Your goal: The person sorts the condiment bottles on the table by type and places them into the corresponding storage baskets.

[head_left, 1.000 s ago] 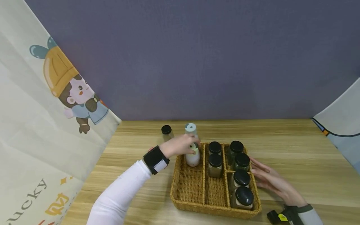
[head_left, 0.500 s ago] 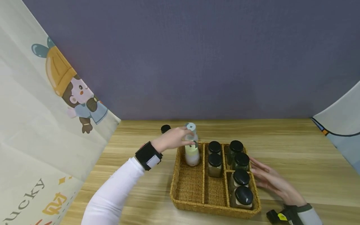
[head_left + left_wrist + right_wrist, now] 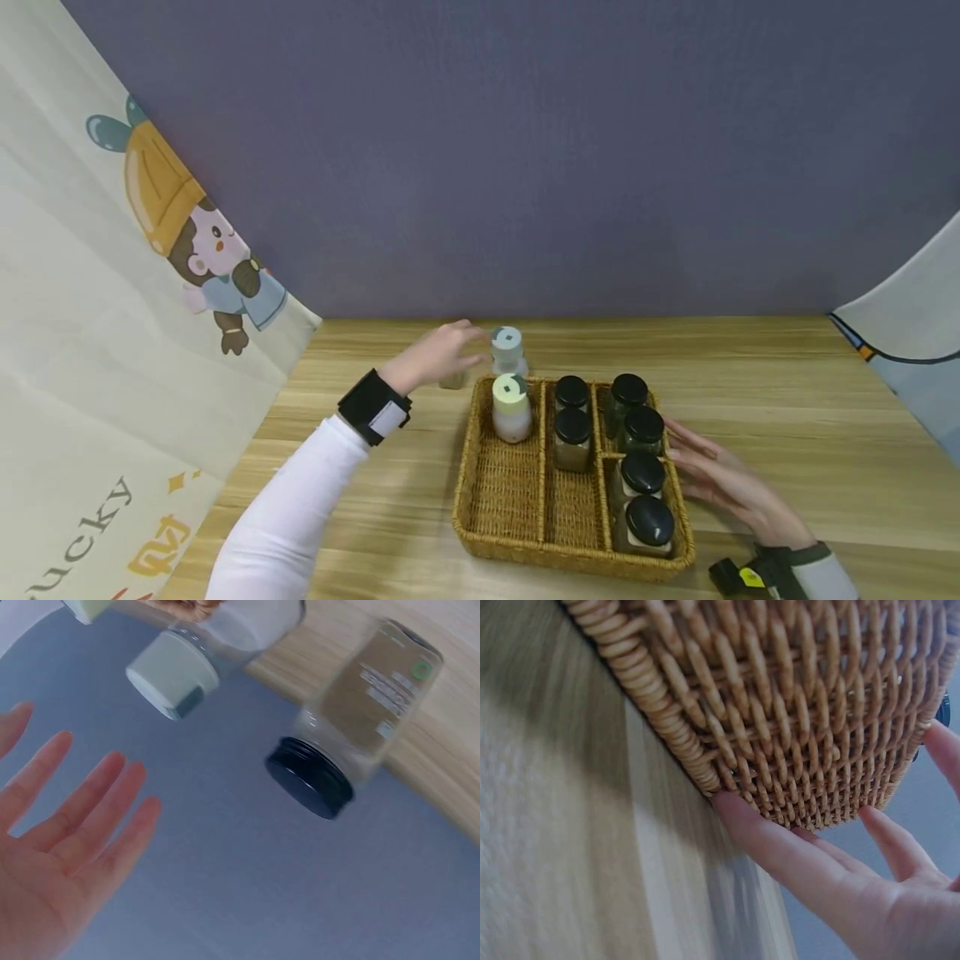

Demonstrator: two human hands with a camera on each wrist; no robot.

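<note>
My left hand (image 3: 437,354) hovers behind the basket's back left corner, its fingers spread and holding nothing. In the left wrist view a spice jar (image 3: 367,705) with a black lid and brown contents stands near that hand; the head view shows only its base past the hand. Beside it is a clear shaker bottle (image 3: 508,354) with a pale blue cap. A shaker bottle (image 3: 513,417) with a pale yellow-green cap stands in the basket's left compartment. The fingers of my right hand (image 3: 723,483) rest against the right wall of the wicker basket (image 3: 795,697).
Two black-lidded jars (image 3: 573,442) stand in the middle compartment. The right side has two jars with dark green contents (image 3: 643,429) at the back and two light-filled jars (image 3: 649,525) in front. A grey-blue wall (image 3: 525,167) rises behind the wooden table (image 3: 787,400).
My left hand has let go of the yellow-green-capped shaker bottle, leaving it in the left compartment. It has moved left and back toward the black-lidded jar. The right hand stays put.
</note>
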